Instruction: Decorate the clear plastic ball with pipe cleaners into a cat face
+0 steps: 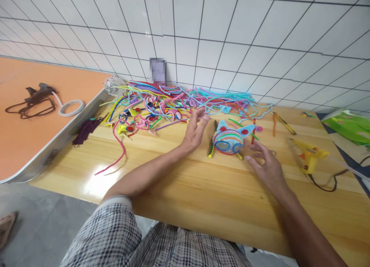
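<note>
A round craft animal head with striped pipe-cleaner bands, blue eye rings and blue ears with red centres sits on the wooden table. To its left, my left hand is raised over the table with fingers apart, near the pile of pipe cleaners. My right hand hovers at the right of the head, its fingers spread and curved, holding nothing. Beside the head lie green-and-yellow handled pliers, partly hidden. A red pipe cleaner stands out behind its right side.
On the right are a yellow glue gun with its cord, a yellow craft knife and a green bag. A dark purple tassel bundle lies at the left edge. Cables rest on the orange surface. The tiled wall stands behind.
</note>
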The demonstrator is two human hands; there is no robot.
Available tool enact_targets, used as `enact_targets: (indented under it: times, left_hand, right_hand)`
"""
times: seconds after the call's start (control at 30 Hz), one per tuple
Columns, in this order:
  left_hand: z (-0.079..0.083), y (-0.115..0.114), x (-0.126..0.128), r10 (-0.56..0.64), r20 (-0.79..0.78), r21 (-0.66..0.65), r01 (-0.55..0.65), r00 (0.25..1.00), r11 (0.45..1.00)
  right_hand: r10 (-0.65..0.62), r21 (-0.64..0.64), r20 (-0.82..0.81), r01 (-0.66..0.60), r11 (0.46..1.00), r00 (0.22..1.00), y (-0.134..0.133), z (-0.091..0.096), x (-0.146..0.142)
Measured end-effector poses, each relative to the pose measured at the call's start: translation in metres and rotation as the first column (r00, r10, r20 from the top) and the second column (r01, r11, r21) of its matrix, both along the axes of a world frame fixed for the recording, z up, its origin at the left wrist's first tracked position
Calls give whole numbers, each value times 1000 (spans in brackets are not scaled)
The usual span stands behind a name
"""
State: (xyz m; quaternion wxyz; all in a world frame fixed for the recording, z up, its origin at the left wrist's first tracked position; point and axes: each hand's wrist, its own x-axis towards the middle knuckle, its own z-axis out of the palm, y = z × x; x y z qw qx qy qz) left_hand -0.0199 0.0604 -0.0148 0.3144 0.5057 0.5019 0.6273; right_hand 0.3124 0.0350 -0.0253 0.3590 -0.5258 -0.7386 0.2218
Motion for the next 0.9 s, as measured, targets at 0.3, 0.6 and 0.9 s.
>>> enact_targets:
  times: [0.3, 0.6, 0.9]
  left_hand:
    - [18, 111, -74, 34, -486, 35, -19, 874, 999]
    - [29, 202, -14, -210, -933, -216, 14, 293, 976]
    - [19, 170, 6, -155, -971, -163, -26, 182, 986]
  right_hand:
    - [-64, -73, -33, 62, 995, 997, -2, 1, -1]
    - [-91, -115, -25, 88, 989, 996, -1, -11, 10]
    - [-61, -62, 0, 61, 996, 998, 2, -20, 11]
